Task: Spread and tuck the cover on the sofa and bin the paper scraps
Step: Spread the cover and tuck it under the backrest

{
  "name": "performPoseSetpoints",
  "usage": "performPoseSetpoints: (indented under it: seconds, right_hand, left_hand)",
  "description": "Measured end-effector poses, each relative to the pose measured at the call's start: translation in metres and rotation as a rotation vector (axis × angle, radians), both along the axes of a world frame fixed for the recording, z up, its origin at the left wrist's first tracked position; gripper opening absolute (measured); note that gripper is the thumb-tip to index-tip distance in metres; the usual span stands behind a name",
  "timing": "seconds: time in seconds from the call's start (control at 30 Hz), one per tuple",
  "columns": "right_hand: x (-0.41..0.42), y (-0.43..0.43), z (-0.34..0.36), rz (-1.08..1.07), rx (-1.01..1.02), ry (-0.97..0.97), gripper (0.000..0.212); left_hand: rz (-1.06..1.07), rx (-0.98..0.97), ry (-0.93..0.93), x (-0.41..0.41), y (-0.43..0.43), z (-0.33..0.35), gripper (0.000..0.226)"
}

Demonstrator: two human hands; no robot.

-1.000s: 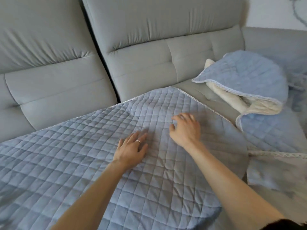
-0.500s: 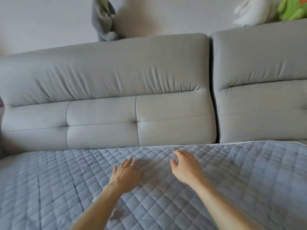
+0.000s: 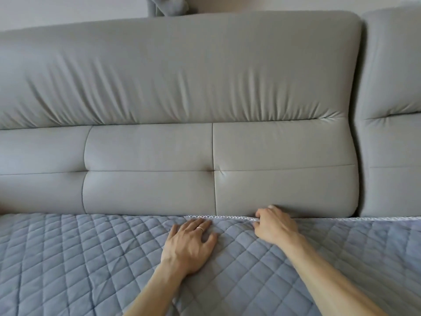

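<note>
Lying flat on the sofa [image 3: 159,87] seat, the cover [image 3: 91,258] looks soft and bendy, best held by its back edge, where the right hand [image 3: 275,226] pinches it with curled fingers while the left hand [image 3: 189,249] presses down, fingers spread.

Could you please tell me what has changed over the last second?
Both hands slid forward across the cover to its back edge at the backrest; the right hand now pinches the trim. The left hand stays flat on it.
</note>
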State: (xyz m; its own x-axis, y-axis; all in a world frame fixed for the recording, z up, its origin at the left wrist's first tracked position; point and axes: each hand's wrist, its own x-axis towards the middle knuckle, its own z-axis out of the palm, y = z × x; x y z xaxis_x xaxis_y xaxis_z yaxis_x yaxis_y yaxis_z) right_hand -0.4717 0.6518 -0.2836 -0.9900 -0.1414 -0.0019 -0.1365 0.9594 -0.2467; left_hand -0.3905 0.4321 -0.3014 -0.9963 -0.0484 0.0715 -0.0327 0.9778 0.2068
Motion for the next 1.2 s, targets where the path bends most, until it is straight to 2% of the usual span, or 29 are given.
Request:
performPoseSetpoints:
  seconds: [0.1,0.17,0.3,0.4,0.5,0.57,0.67,0.77,0.93,1.1,1.17,1.2]
  right_hand:
    - [-0.008,-0.018,-0.007,-0.022,0.058,0.049,0.028]
    - [0.001,-0.029,-0.022,0.012,0.093,0.225,0.020]
    - [0.018,-0.018,-0.045,-0.036,0.049,0.382,0.032]
    - [0.021,-0.016,-0.036,-0.109,-0.032,0.322,0.015]
    - [0.018,-0.021,-0.032,-0.074,-0.124,0.316,0.013]
    - [0.017,-0.020,-0.032,0.023,-0.141,0.291,0.020]
    - [0.018,-0.013,-0.031,0.131,-0.004,0.224,0.040]
    - [0.017,-0.005,-0.028,0.172,0.043,0.163,0.050]
    - [0.013,-0.005,-0.031,0.105,0.079,-0.118,0.055]
    - [0.017,-0.048,-0.053,-0.037,0.227,-0.264,0.060]
    - [0.029,-0.045,-0.053,-0.025,0.227,-0.252,0.055]
    - [0.029,-0.042,-0.044,0.009,0.187,-0.181,0.052]
  left_hand:
    - [-0.008,-0.014,-0.034,-0.017,-0.010,-0.009,0.061]
    - [0.003,-0.025,-0.064,-0.016,-0.013,-0.017,0.060]
    - [-0.075,-0.093,-0.093,-0.011,-0.004,-0.017,0.059]
    - [-0.077,-0.040,-0.197,-0.013,0.004,-0.015,0.062]
    - [-0.026,-0.028,-0.211,-0.020,-0.001,-0.015,0.066]
    - [-0.001,-0.036,-0.213,-0.027,-0.004,-0.011,0.067]
    - [0.018,-0.053,-0.251,-0.036,0.004,-0.001,0.067]
    - [0.037,-0.057,-0.215,-0.040,0.016,-0.002,0.066]
    - [0.046,-0.099,-0.225,-0.047,0.021,-0.012,0.064]
    - [0.063,-0.035,-0.221,-0.028,0.022,-0.043,0.059]
    - [0.012,-0.027,-0.145,-0.013,0.018,-0.046,0.059]
    - [-0.002,-0.057,-0.089,-0.011,0.011,-0.037,0.061]
